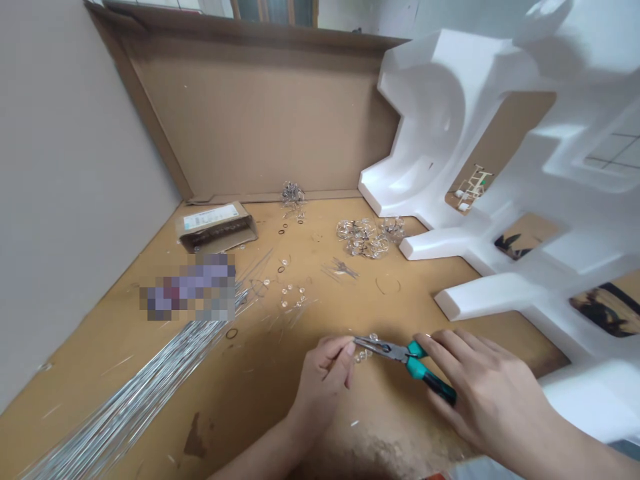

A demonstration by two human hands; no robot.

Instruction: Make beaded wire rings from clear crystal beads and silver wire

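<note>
My left hand [327, 370] is closed in a pinch at the tips of long-nose pliers. What it pinches appears to be a thin wire with clear beads [361, 357], mostly hidden by the fingers. The pliers [397, 352], with teal and black handles, are in my right hand [480, 383], its fingers wrapped around the grips. Their jaws point left and meet my left fingertips. On the table beyond lie a loose ring of clear beads [293, 297], a small pile of short wire pieces [343, 268] and a curved wire [389, 287].
A long bundle of straight metal wires [145, 380] runs along the left. Near it sit an open cardboard box [216, 225] and a blurred-out item [187, 287]. Beaded wire pieces [363, 238] lie heaped at the back. White moulded foam [475, 293] borders the right; a cardboard panel [265, 120] stands behind.
</note>
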